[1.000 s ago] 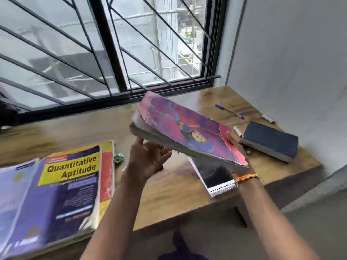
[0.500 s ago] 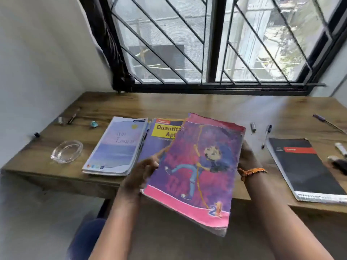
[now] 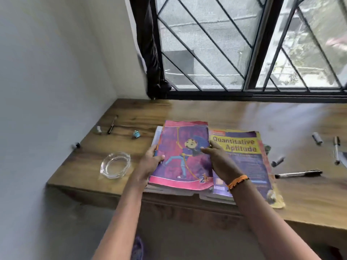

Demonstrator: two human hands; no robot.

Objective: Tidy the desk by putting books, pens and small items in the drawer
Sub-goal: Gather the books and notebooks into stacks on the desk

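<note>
A pink and purple picture book (image 3: 185,156) lies flat on a pale book whose edges show under it, at the front of the wooden desk (image 3: 206,113). My left hand (image 3: 153,159) grips its left edge, thumb on the cover. My right hand (image 3: 218,159) lies on its right edge with fingers on the cover. Beside it on the right lies a blue and yellow "Quantitative Aptitude" book (image 3: 246,162). Pens (image 3: 298,173) lie at the right. No drawer is in view.
A glass ashtray (image 3: 115,167) stands at the desk's front left. Behind it lie a pen (image 3: 112,124), a small grey cap (image 3: 98,129) and a blue wrapper (image 3: 136,134). Grey caps (image 3: 317,138) and another pen (image 3: 336,150) lie at the right. A barred window runs along the back.
The pink book, held up in the air before, has come down onto the pale book on the desk. The view has swung to the left.
</note>
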